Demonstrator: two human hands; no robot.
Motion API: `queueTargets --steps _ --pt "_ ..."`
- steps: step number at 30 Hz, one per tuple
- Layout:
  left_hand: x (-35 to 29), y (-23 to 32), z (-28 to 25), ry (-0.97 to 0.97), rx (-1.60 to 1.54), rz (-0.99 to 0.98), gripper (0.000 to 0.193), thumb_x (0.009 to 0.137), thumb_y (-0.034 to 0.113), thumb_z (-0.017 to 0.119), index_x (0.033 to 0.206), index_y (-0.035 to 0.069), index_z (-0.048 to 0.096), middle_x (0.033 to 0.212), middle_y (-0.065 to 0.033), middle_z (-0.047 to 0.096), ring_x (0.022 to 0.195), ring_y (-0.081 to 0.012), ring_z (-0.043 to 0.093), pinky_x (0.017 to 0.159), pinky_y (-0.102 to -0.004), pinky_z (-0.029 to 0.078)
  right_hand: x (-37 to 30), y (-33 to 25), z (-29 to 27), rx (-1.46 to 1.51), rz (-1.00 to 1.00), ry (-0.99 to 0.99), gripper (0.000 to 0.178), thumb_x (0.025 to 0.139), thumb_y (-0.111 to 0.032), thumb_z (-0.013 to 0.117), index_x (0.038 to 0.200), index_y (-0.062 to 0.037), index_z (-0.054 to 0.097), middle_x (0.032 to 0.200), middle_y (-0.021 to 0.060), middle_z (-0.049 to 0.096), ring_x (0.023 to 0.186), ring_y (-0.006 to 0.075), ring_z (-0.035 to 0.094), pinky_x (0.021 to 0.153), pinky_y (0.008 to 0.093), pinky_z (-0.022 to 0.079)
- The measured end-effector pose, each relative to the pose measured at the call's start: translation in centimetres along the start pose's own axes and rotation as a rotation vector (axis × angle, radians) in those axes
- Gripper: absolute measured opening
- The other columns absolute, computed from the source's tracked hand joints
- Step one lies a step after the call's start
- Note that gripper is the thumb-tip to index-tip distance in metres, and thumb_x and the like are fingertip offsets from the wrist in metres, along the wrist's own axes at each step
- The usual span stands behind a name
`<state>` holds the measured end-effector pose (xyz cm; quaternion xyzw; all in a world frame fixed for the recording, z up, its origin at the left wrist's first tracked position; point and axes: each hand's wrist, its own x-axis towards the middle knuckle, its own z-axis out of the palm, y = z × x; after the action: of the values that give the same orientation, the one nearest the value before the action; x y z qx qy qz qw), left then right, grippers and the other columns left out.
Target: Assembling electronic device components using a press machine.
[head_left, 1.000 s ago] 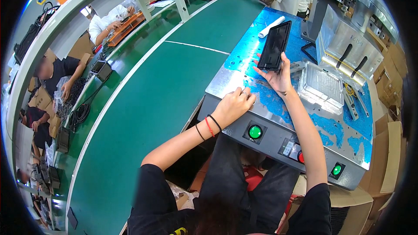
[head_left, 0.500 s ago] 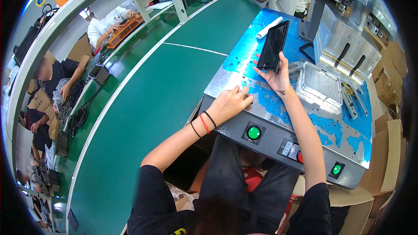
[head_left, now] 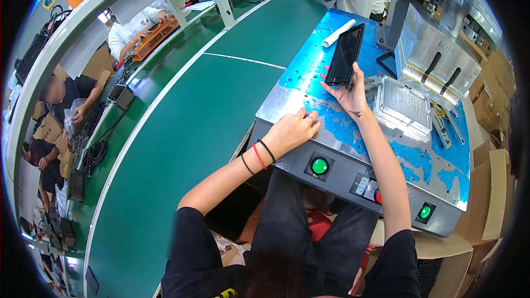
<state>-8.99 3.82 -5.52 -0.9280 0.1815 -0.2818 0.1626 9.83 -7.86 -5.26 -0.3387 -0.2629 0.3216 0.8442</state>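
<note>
My right hand (head_left: 353, 95) is closed round the lower end of a black rectangular panel (head_left: 345, 58) with a raised rim and a glossy dark face. It holds the panel up at a tilt above the machine table (head_left: 273, 109), whose metal top bears patches of worn blue film. At the table's front edge, above a green push button (head_left: 319, 166), is my left hand (head_left: 295, 131). Its fingers are curled together low over the metal; whatever they may pinch is hidden. Right of my right hand lies a clear plastic fixture block (head_left: 403, 107) on a metal base.
A press column (head_left: 389, 25) with a clear guard (head_left: 436, 58) rises at the right. A white roll (head_left: 338, 33) lies at the far side, and cutters (head_left: 441, 132) lie right of the fixture. A green conveyor (head_left: 182, 149) runs along my left, with co-workers beyond.
The view has shifted slightly. The fingers of my left hand have moved a little at the table edge. My right hand keeps the panel in nearly the same pose.
</note>
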Motion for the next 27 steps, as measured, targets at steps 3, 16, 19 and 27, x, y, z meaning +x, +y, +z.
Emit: queueTargets --steps 3,16,19,27 --pt "-0.04 -0.01 -0.19 -0.114 0.024 0.004 0.018 0.08 0.017 0.059 0.095 0.008 0.056 0.099 -0.005 0.057 0.085 -0.0176 0.058 0.055 -0.0253 0.053 0.01 0.05 0.01 -0.012 -0.003 -0.007 0.062 0.091 -0.057 0.05 0.125 -0.0054 0.046 0.122 0.0164 0.054 0.11 0.0294 0.057 0.095 0.0466 0.049" --pt "-0.07 0.14 -0.51 -0.124 -0.003 0.012 0.016 0.081 0.017 0.059 0.093 0.008 0.055 0.106 -0.0073 0.057 0.088 -0.02 0.059 0.056 -0.026 0.055 -0.08 0.06 0.06 -0.022 0.0 0.003 0.061 0.091 -0.056 0.049 0.125 -0.0052 0.047 0.122 0.0161 0.055 0.111 0.0292 0.057 0.095 0.0473 0.049" --pt "-0.11 0.3 -0.7 -0.153 -0.011 0.001 0.016 0.081 0.017 0.058 0.094 0.008 0.055 0.107 -0.0075 0.057 0.089 -0.0208 0.059 0.057 -0.0264 0.055 -0.07 0.12 0.07 -0.055 0.0 -0.001 0.062 0.091 -0.056 0.049 0.126 -0.0053 0.046 0.122 0.0164 0.055 0.111 0.0299 0.057 0.096 0.0472 0.049" --pt "-0.28 0.63 -0.68 -0.153 0.007 -0.023 0.014 0.081 0.015 0.058 0.092 0.008 0.055 0.107 -0.0084 0.057 0.091 -0.0218 0.058 0.057 -0.0272 0.055 -0.32 0.19 0.24 -0.095 0.021 -0.009 0.067 0.095 -0.058 0.038 0.136 -0.0059 0.04 0.13 0.0178 0.052 0.115 0.0294 0.055 0.097 0.0434 0.048"
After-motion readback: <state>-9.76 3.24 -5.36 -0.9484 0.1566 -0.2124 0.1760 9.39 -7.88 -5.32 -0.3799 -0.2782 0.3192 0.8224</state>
